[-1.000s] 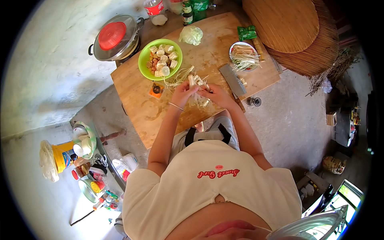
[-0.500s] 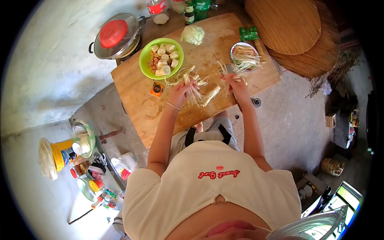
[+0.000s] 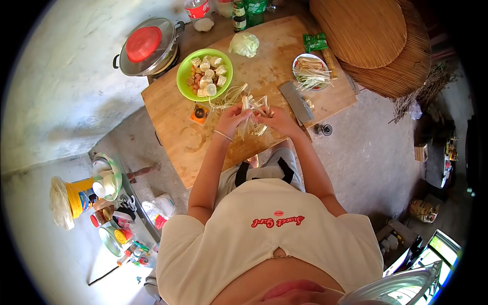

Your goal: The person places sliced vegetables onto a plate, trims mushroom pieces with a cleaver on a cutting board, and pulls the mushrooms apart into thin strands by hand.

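Note:
Both hands meet over the near part of the wooden board. My left hand is closed on a bunch of pale, thin-stemmed enoki mushrooms. Right beside it, my right hand pinches another clump of the enoki at its fingertips. Loose strands lie just beyond the left hand, and more hang below the fingers. A cleaver rests flat on the board to the right of my right hand, with small pale scraps by its blade. At the right, a bowl holds enoki and light brown strips.
A green bowl holds corn pieces and sausage-like chunks. Near it are an orange packet and a cabbage piece. A lidded pot, bottles and a green packet stand around the wooden board.
My right hand has moved left from over the cleaver to the enoki beside my left hand, uncovering the cleaver. My left hand has barely moved.

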### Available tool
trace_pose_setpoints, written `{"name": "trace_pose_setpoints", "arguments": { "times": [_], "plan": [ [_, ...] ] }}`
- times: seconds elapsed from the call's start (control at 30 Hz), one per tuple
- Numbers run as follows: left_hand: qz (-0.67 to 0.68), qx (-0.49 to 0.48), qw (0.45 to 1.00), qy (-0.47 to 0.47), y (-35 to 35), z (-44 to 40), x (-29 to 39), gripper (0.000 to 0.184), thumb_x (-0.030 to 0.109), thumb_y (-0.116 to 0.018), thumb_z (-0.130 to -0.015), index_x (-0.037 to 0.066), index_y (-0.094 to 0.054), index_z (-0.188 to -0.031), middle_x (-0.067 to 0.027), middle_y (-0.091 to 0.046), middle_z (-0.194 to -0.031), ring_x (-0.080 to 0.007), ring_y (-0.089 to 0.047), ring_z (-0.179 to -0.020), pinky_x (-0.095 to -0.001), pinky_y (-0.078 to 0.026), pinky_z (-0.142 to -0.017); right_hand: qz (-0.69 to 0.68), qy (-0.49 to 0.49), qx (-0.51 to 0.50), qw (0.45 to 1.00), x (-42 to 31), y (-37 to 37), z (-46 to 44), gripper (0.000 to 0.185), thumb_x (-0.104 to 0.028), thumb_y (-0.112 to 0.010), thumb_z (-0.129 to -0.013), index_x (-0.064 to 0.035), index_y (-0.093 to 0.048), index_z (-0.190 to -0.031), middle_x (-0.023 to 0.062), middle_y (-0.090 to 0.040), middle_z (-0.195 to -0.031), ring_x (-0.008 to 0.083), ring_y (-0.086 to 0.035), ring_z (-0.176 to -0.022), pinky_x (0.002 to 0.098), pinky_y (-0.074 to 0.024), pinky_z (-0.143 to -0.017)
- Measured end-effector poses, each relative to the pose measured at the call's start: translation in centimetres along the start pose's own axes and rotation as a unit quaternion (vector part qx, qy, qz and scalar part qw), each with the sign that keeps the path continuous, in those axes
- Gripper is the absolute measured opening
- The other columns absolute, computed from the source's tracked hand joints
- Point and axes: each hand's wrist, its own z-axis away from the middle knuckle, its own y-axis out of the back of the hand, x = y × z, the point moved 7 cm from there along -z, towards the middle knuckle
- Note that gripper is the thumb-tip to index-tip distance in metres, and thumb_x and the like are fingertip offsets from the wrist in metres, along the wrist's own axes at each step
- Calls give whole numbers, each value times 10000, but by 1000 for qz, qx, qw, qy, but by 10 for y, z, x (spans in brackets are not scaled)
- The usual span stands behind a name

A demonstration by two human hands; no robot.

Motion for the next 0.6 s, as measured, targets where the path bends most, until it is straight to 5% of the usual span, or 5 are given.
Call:
{"name": "trace_pose_setpoints", "arguments": {
  "times": [0.1, 0.3, 0.43, 0.5, 0.6],
  "plan": [
    [-7, -14, 1000, 14, 5, -3, -6, 248, 167, -619, -799, 35, -577, -1004, 1, -605, -814, -31, -522, -709, -175, -389, -608, 60, -18, 3, 998, 2, 2, 0, 320, -338, -642, -761, -23, -612, -807, 0, -501, -616, 74, -429, -584, 246, -349, -536],
    [77, -5, 997, -1, 9, -4, -12, 260, 152, -596, -805, -10, -557, -1005, -37, -601, -844, -92, -551, -760, -201, -430, -678, -30, 47, 43, 997, 11, 17, -1, 294, -325, -599, -800, -32, -617, -788, 5, -496, -597, 71, -439, -532, 244, -342, -480],
    [89, -9, 996, 6, 11, -2, -8, 257, 133, -556, -819, -27, -540, -1019, -52, -583, -865, -105, -536, -764, -224, -434, -666, -31, -21, 128, 991, 48, 53, -4, 279, -303, -563, -829, -35, -615, -772, 8, -498, -590, 64, -424, -475, 230, -315, -424],
    [122, 2, 992, 11, 12, -1, -4, 255, 110, -551, -821, -36, -538, -1030, -53, -579, -874, -108, -539, -758, -229, -440, -673, -237, 2, 185, 954, 46, 73, 3, 257, -277, -533, -849, -41, -617, -792, 2, -512, -595, 51, -401, -443, 206, -295, -393],
    [114, 8, 993, 24, 16, -4, -11, 277, 87, -563, -813, -46, -532, -1054, -49, -578, -893, -112, -541, -763, -230, -446, -686, -155, -1, 162, 975, 15, 65, 13, 245, -252, -497, -870, -34, -602, -831, -8, -496, -581, 42, -395, -446, 178, -303, -407]
  ]
}}
